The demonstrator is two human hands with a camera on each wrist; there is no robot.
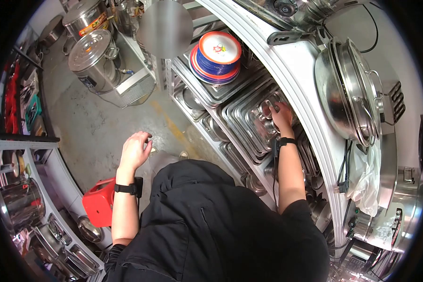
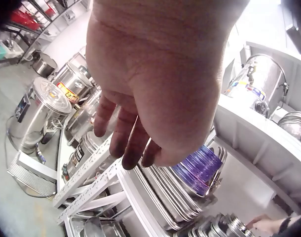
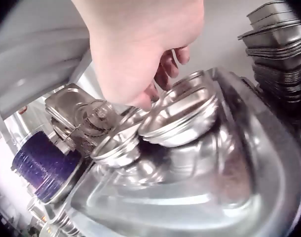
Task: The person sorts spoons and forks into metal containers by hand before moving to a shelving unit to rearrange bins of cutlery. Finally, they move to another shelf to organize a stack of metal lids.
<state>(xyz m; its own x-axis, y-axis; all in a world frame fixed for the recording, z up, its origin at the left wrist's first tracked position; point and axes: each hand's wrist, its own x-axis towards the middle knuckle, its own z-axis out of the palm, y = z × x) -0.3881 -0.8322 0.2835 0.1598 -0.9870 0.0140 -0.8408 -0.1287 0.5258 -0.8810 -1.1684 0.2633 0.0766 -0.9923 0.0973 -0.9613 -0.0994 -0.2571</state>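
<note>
My right hand reaches into the shelf on the right. Its thumb and curled fingers pinch the rim of a small oval steel dish; part of that rim is hidden behind the hand. Beside it lies a second steel dish, and both sit on a large shiny steel tray at the top of a tray stack. My left hand hangs over the floor with its fingers loosely bent, holding nothing. In the left wrist view its palm fills the upper middle.
Blue plates with red-rimmed tops stand stacked on trays beyond the dishes. The white shelf edge arches above my right arm. A red stool is beside my left forearm. A lidded steel pot stands ahead; a large wok rests on the upper shelf.
</note>
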